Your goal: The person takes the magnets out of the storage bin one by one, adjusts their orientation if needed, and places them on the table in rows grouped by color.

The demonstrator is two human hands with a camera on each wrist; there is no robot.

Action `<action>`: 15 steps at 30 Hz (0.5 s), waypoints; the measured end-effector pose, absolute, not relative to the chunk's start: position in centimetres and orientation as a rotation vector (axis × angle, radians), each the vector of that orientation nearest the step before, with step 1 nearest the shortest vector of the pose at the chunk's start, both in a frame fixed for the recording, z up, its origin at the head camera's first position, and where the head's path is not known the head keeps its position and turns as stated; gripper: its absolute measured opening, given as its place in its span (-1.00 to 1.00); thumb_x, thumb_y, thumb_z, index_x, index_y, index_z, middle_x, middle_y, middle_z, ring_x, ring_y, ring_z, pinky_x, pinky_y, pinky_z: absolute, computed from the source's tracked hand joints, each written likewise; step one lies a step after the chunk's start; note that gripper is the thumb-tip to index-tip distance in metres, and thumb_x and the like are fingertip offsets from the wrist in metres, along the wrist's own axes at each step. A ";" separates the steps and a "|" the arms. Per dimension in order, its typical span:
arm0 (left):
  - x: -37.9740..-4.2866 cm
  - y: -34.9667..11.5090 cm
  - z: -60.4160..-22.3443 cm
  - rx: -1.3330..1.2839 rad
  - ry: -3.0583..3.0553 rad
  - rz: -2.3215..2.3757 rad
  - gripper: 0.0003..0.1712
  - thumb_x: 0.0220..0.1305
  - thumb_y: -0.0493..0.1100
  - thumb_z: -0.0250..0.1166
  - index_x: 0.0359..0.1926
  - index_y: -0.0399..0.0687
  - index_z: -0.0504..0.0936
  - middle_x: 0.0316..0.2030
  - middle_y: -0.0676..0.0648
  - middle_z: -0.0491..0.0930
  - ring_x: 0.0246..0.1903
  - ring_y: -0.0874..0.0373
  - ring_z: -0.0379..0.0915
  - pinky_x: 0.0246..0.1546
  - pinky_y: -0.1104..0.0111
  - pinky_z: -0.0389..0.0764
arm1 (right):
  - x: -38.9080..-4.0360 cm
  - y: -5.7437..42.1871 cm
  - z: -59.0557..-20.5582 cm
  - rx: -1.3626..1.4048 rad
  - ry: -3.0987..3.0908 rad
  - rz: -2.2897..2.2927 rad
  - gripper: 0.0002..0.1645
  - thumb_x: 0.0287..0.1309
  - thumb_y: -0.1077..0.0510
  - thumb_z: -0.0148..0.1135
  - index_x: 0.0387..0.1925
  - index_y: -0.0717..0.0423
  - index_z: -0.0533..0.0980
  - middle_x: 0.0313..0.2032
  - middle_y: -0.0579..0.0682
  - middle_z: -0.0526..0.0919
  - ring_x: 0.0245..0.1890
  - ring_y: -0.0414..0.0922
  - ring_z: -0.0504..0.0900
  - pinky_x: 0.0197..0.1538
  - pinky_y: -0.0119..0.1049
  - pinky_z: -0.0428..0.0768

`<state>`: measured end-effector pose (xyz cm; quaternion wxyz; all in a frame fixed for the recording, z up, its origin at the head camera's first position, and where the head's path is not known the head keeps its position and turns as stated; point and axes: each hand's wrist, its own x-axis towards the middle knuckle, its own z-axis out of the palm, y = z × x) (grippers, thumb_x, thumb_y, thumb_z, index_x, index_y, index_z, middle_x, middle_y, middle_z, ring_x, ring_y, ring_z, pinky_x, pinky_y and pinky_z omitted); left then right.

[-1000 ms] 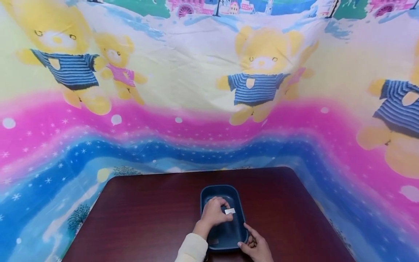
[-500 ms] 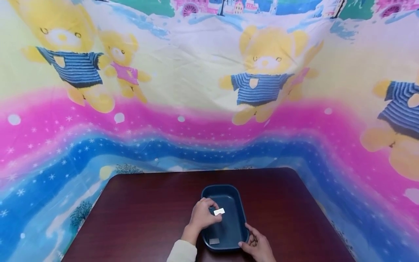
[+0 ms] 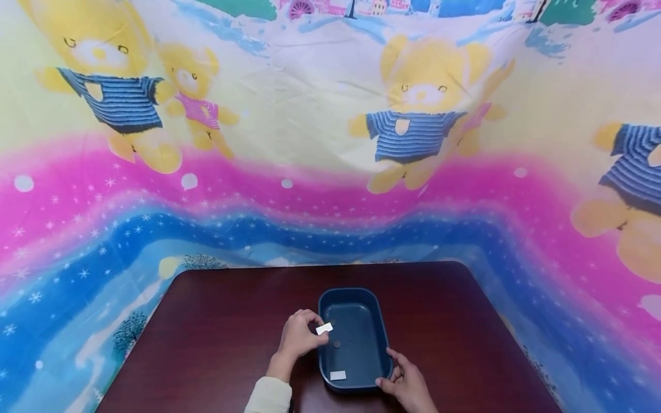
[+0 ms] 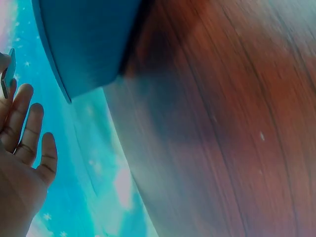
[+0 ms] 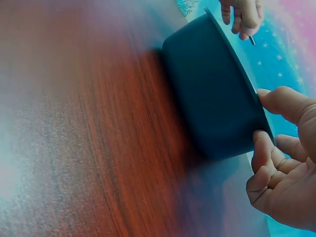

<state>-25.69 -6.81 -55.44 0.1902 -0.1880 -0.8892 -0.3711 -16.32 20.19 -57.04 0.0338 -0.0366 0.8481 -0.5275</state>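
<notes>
A dark blue rectangular container (image 3: 364,338) with rounded corners stands on the table. My right hand (image 3: 405,381) holds its near right corner, thumb and fingers at the rim, as the right wrist view also shows (image 5: 291,163). Between thumb and index finger my left hand (image 3: 299,335) pinches a small flat white rectangular piece (image 3: 324,328) above the container's left rim. In the left wrist view that piece (image 4: 9,74) appears edge-on and thin, the other fingers spread apart. A similar white piece (image 3: 338,375) lies on the container floor near the front left. Behind it is a small dark round piece (image 3: 337,344).
The dark red-brown wooden table (image 3: 227,327) extends to both sides of the container. A patterned cloth (image 3: 310,229) with printed bears hangs behind the table and along its sides. A faint dark spot (image 3: 333,322) shows inside the container near the left wall.
My left hand has moved left with the white piece, from over the container's middle to its left rim, uncovering the items inside. The right hand keeps its hold on the corner.
</notes>
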 end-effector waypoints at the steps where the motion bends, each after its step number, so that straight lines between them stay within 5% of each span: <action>1: -25.8 -7.1 -55.6 -0.525 -2.492 -1.036 -0.80 -0.24 -0.07 0.48 -0.55 0.12 0.61 -0.47 0.24 0.51 -0.47 0.23 0.36 -0.48 0.42 0.42 | -16.3 20.2 -57.1 -0.111 2.607 -1.626 -0.06 -0.18 0.20 0.45 0.22 0.47 0.22 -0.66 -0.06 0.43 -0.70 -0.22 0.43 -0.58 -0.36 0.44; 15: -26.6 -11.1 -57.5 -0.457 -2.529 -0.934 -0.80 -0.30 -0.10 0.46 -0.60 0.10 0.57 -0.52 0.18 0.50 -0.51 0.24 0.33 -0.45 0.36 0.45 | -16.0 20.1 -57.0 -0.085 2.583 -1.716 -0.06 -0.21 0.24 0.47 0.21 0.47 0.23 -0.66 -0.06 0.43 -0.71 -0.26 0.39 -0.59 -0.39 0.41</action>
